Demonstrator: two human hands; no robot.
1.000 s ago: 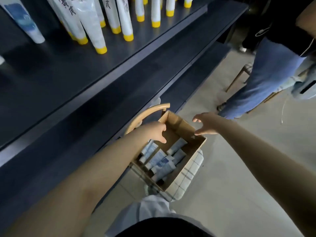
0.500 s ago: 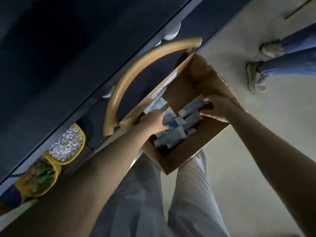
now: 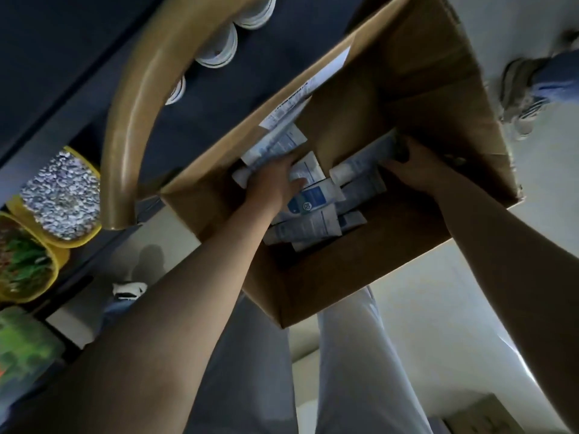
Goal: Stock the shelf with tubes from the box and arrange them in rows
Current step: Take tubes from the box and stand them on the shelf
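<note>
Tubes (image 3: pixel 316 198) deep in box (image 3: pixel 344 277), left hand (image 3: pixel 275 180), right hand (image 3: pixel 413 166) gripping

Pale floor (image 3: pixel 545 170), wood chair (image 3: pixel 131 120) (dim rm)

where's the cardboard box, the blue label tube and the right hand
cardboard box (image 3: pixel 338 277): head view, on its near outer wall
blue-label tube (image 3: pixel 315 198): head view, on the blue patch of its label
right hand (image 3: pixel 416 170): head view, on the back of the hand, which grips a grey tube (image 3: pixel 366 156)
</note>
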